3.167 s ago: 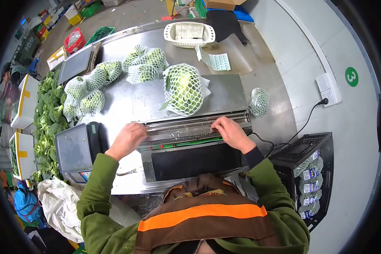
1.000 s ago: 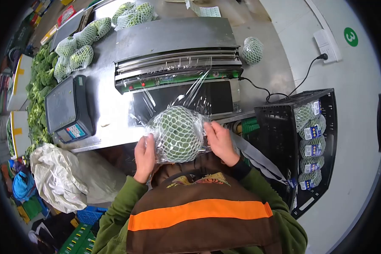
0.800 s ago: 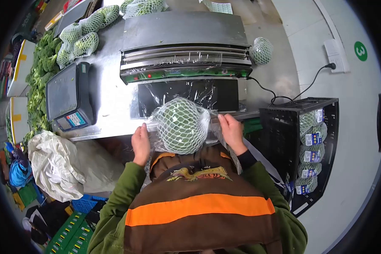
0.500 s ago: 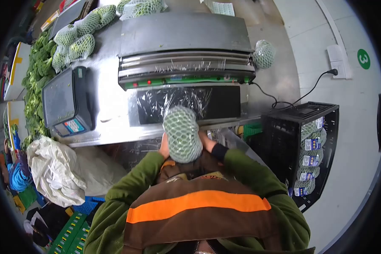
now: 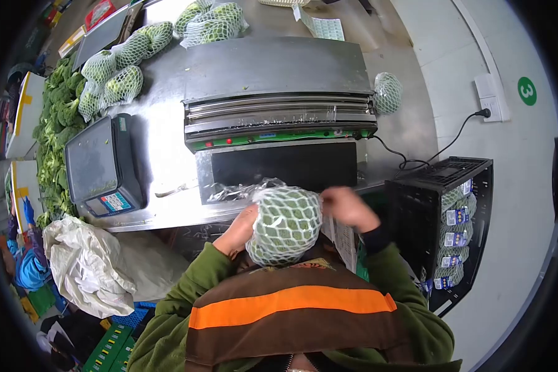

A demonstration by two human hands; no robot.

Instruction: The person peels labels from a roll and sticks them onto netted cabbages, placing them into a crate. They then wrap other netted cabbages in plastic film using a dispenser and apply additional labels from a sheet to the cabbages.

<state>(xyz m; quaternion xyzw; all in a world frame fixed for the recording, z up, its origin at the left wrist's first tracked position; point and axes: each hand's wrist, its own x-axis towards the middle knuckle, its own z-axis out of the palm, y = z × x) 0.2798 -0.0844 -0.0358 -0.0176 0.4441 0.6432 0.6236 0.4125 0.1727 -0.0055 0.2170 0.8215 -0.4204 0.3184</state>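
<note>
A round green vegetable in white foam netting and clear film (image 5: 286, 226) is held in front of my apron. My left hand (image 5: 239, 230) is wrapped round its left side. At its upper right is my right hand (image 5: 351, 209), blurred, with the fingers bent; whether they pinch the film cannot be made out. Loose film (image 5: 229, 191) trails from the top of the bundle to the left. Beyond it are a black plate (image 5: 285, 166) and the wrapping machine (image 5: 279, 118) with its green front strip.
A scale (image 5: 96, 164) stands left, beside broccoli (image 5: 59, 130). Netted vegetables (image 5: 125, 85) lie at the back left, another (image 5: 387, 93) right of the machine. A black crate (image 5: 456, 235) with labelled packs stands right, a white sack (image 5: 87, 266) lower left. A blue-clad person (image 5: 30, 263) is far left.
My right hand has lifted away from the bundle's lower side to its upper right. The bundle has shifted slightly right and looks turned, and the film has drawn off the black plate.
</note>
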